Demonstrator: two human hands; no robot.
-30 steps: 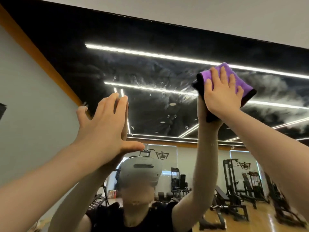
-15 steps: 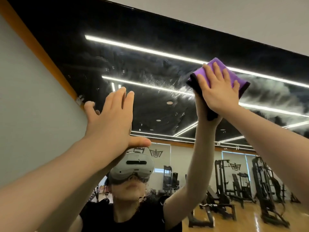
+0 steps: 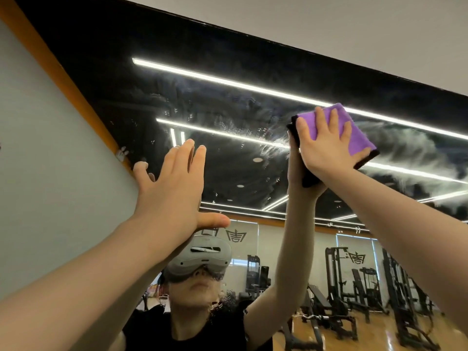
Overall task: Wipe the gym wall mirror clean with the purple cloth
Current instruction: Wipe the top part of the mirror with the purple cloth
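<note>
The gym wall mirror fills the view and carries cloudy smears and droplets across its upper part. A folded purple cloth with a dark edge lies flat against the glass at upper right. My right hand presses it to the mirror with straight, spread fingers. My left hand rests flat on the glass at centre left, fingers straight and thumb out. Both raised arms and the hands' reflections show in the mirror.
The mirror's top edge meets a white wall above. Reflected in the glass are an orange-trimmed wall at left, bright ceiling light strips, my reflection wearing a headset, and gym machines on a wooden floor at lower right.
The view has tilted and shifted, so the reflection sits lower. My right hand with the cloth has slid slightly along the upper glass. My left hand stays flat on the mirror.
</note>
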